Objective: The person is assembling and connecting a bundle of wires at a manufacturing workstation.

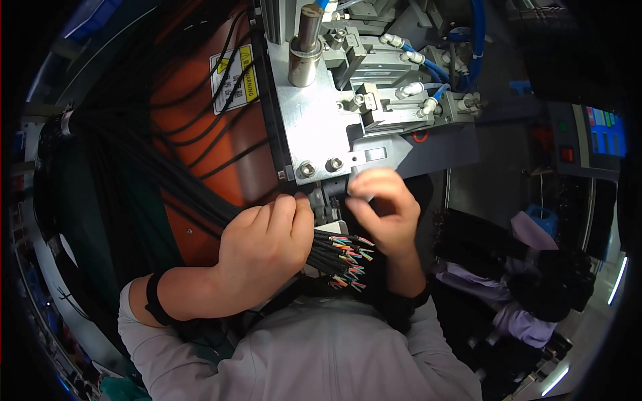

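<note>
A thick bundle of black cables (190, 190) comes in from the left and passes under my left hand (267, 234). That hand is closed, its fingers curled over the cables and their tips hidden at the machine's near edge. Right of it stick out the stripped cable ends (348, 260), with thin red, yellow, white, green and blue wires fanned out. My right hand (386, 208) is beside the metal plate's near corner, thumb and forefinger bent toward each other in a pinch. It is slightly blurred, and what lies between the fingertips is too small to name.
Ahead stands a machine with a bare metal plate (314, 127), a steel post (305, 57), pneumatic clamps (394, 100) and blue air hoses (477, 40). Single black cables hang over an orange panel (207, 134) with a warning label (234, 80). A control screen (604, 130) is at the right.
</note>
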Tool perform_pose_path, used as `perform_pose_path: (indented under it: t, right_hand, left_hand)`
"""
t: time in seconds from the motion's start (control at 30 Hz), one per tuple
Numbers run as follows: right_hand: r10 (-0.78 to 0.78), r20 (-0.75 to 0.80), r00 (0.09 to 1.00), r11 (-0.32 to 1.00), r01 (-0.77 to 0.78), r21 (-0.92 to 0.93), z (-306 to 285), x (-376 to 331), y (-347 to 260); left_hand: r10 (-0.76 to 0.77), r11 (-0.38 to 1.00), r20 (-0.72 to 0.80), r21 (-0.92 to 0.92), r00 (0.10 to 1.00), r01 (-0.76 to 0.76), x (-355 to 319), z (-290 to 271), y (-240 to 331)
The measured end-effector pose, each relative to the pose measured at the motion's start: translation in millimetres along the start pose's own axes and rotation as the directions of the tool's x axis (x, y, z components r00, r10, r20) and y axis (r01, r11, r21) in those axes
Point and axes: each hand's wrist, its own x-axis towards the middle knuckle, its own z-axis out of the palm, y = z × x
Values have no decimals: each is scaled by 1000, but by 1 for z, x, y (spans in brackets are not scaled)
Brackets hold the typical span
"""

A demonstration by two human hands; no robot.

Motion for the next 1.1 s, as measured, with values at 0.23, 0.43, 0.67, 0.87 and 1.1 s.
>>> perform_pose_path:
  t: [0.23,0.43,0.67,0.87,1.1]
  right_hand:
    - [-188,291,938,969,129,212,-25,6,-20]
    - [-160,206,965,974,121,192,-16,2,-21]
    - [-231,224,947,964,192,184,-4,5,-21]
    - [-193,152,969,962,157,226,5,0,-22]
    - [-105,83,991,925,67,374,15,4,-25]
  left_hand:
    - [78,960,-36,-267,996,-85,11,-7,-9]
    - [64,935,-179,-334,982,-122,14,-6,-9]
    - [50,909,-186,-398,981,-121,16,-8,-11]
    - [63,903,-147,-413,987,-119,15,-13,-15]
    - [68,900,-495,-344,866,-268,19,-4,-19]
